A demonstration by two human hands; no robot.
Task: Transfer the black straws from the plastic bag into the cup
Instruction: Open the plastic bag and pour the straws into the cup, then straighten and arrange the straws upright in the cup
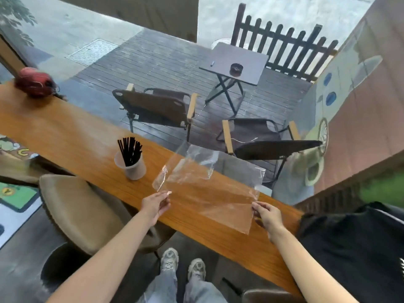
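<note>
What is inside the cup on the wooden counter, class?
A bunch of black straws stands in the cup, tops fanning above the rim. Their lower ends are hidden by its cloudy wall, so whether anything else lies at the bottom cannot be seen.

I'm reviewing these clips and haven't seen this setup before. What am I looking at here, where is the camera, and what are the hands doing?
There is no machine: one wide-angle camera worn on a person's head looks down at their two bare arms. On the long wooden counter stands a translucent plastic cup with a bundle of thin black straws upright in it. The left hand and right hand each pinch an edge of a clear plastic bag, which looks empty and is spread between them above the counter.
</note>
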